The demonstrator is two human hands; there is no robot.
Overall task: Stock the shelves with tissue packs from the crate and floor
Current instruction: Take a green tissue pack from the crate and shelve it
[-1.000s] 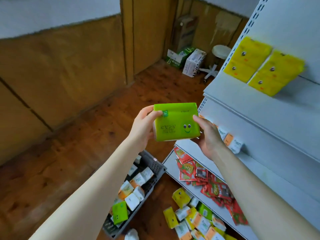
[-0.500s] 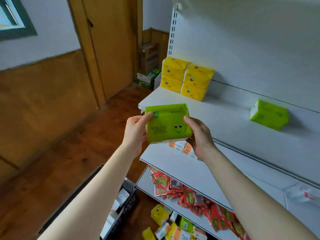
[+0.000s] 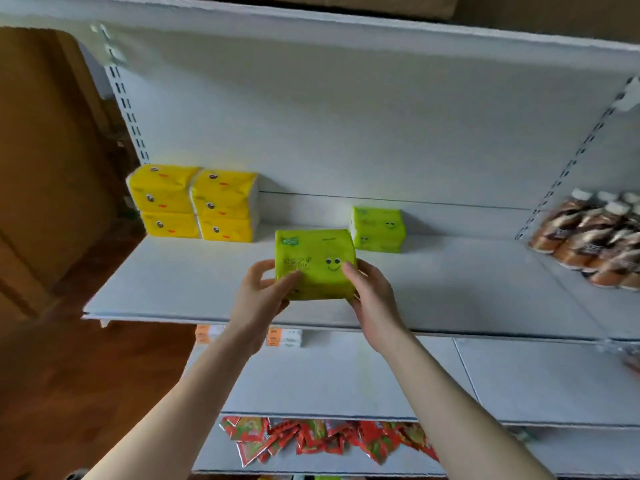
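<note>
Pack (image 3: 313, 263) of green tissues, smiling face toward me, is held between my two hands over the front half of the shelf (image 3: 166, 285). My left hand (image 3: 259, 297) pinches its left edge, thumb on the printed face and fingers curled behind. My right hand (image 3: 372, 301) does the same at the lower right corner, thumb just beside the smile. Whether its underside already touches the shelf I cannot tell, since my palms cover that edge.

I judge it light and soft: a film-wrapped block of paper that gives under the thumbs. The wrapper looks slick and could slide if I pinch only the face. It will not break, but a hard squeeze would dent the corners and leave it sitting crooked. The best hold is on the two short ends, fingers flat, so the block sits square; one hand spanning the top would probably do as well.

The green stack (image 3: 378, 230), two packs of the same kind one on the other, stands at the back just right of mine. The yellow packs (image 3: 194, 202) sit well to the left against the back panel. The matching colour suggests setting mine flush beside the green stack, pushed back with flat fingers. The bottles (image 3: 595, 240) at far right are well apart.
</note>
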